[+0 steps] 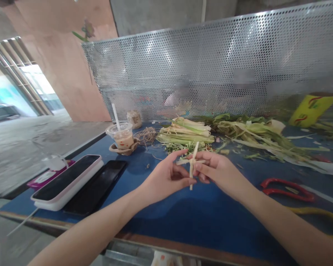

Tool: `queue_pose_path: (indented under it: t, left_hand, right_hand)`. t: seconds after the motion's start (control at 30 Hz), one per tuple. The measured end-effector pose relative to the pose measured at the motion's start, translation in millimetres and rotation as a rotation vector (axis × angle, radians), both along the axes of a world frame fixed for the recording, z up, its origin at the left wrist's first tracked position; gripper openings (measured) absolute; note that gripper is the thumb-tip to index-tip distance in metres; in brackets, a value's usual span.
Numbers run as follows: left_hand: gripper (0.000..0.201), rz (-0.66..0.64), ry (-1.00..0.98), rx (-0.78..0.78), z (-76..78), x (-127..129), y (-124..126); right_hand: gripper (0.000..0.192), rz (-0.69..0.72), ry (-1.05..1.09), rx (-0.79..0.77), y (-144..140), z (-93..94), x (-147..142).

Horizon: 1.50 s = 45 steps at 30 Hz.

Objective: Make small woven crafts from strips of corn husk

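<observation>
A small cross of folded pale leaf strips (192, 163) is held up over the blue table, its arms sticking out in four directions. My left hand (170, 173) has its thumb near the lower strip, with its forefinger raised above and the other fingers curled. My right hand (215, 166) pinches the cross close to its middle, thumb in front and fingers behind. Part of the cross is hidden by my fingers. Just beyond it lies a stack of pale green leaf stalks (187, 131), with short green scraps (180, 147) in front.
Loose leaves (249, 135) spread at the back right, near a yellow packet (312, 111). Red-handled scissors (288, 190) and a yellow handle (322, 211) lie right. Left are a drink cup (122, 136), twine (146, 136), a black phone (97, 186) and a pink-edged phone (69, 177). A perforated metal panel (205, 62) stands behind.
</observation>
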<state>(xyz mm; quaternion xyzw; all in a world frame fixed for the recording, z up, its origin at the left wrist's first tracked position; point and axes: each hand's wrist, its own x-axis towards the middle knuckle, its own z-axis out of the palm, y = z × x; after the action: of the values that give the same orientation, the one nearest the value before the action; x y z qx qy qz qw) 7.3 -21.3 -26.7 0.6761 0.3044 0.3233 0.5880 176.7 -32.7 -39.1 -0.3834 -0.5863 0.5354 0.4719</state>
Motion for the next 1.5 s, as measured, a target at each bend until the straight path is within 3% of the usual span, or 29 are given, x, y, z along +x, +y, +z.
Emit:
queue_pose_path:
  t: [0.13, 0.27, 0.37, 0.53, 0.7, 0.77, 0.97, 1.13, 1.27, 1.5]
  left_hand:
    - [0.04, -0.002, 0.028, 0.071, 1.9, -4.4, 8.8]
    - [0.029, 0.137, 0.064, 0.159, -3.0, -5.0, 15.0]
    - [0.019, 0.16, 0.082, 0.166, -4.0, -5.2, 14.4]
    - [0.013, 0.225, 0.177, 0.273, -3.2, -7.6, 6.2]
    - [0.013, 0.278, 0.383, 0.562, -3.4, -9.0, 3.5]
    - [0.012, 0.289, 0.411, 0.611, -2.3, -9.3, 4.2]
    - [0.015, 0.233, 0.431, 0.502, 5.4, -14.7, 4.5]
    - [0.027, 0.174, 0.24, 0.408, 11.5, -13.9, 7.4]
    - [0.021, 0.198, 0.133, 0.29, 6.1, -8.6, 11.7]
    - [0.018, 0.311, 0.059, 0.31, 2.2, -4.7, 9.9]
  right_hand:
    - [0.018, 0.011, -0.051, 0.07, -3.0, 5.4, -1.1]
    - [0.019, -0.003, -0.142, 0.098, -5.3, 8.7, -1.0]
    - [0.023, -0.01, -0.163, 0.077, -3.5, 8.1, 1.9]
    - [0.024, 0.0, -0.257, 0.04, -3.1, 3.0, 0.1]
    - [0.019, -0.136, -0.327, 0.05, -7.3, -1.0, -6.5]
    - [0.02, -0.175, -0.333, 0.057, -8.1, -2.1, -7.2]
    - [0.018, -0.137, -0.394, 0.137, -8.5, 2.5, -2.6]
    - [0.01, -0.087, -0.511, 0.313, -13.3, 9.2, -2.4]
    - [0.015, -0.093, -0.54, 0.279, -17.0, 7.4, -8.5]
    - [0.012, -0.236, -0.429, 0.245, -19.0, 1.5, -15.9]
